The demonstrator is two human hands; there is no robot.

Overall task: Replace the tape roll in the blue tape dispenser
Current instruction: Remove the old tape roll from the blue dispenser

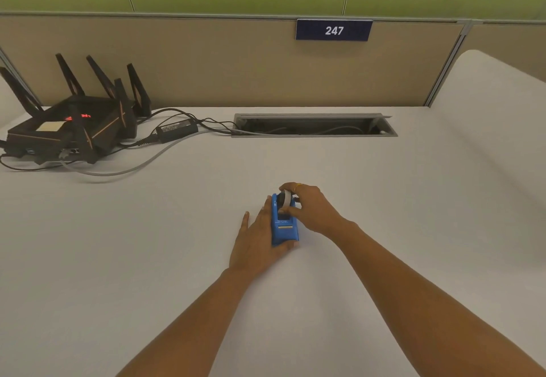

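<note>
A blue tape dispenser (284, 229) stands on the white desk (177, 229), its cutter end toward me. A whitish tape roll (285, 200) sits in its far end. My left hand (257, 243) lies along the dispenser's left side, thumb wrapped under its near end, holding it steady. My right hand (310, 206) reaches in from the right, with fingers curled over the top of the roll and thumb against its near side, gripping it. Whether the roll is fully seated in the dispenser is hidden by my fingers.
A black router with several antennas (74, 124) and its power brick (176, 128) sit at the back left, with cables trailing across the desk into an open cable tray (313, 125). A beige partition with a "247" sign (334, 30) closes the back.
</note>
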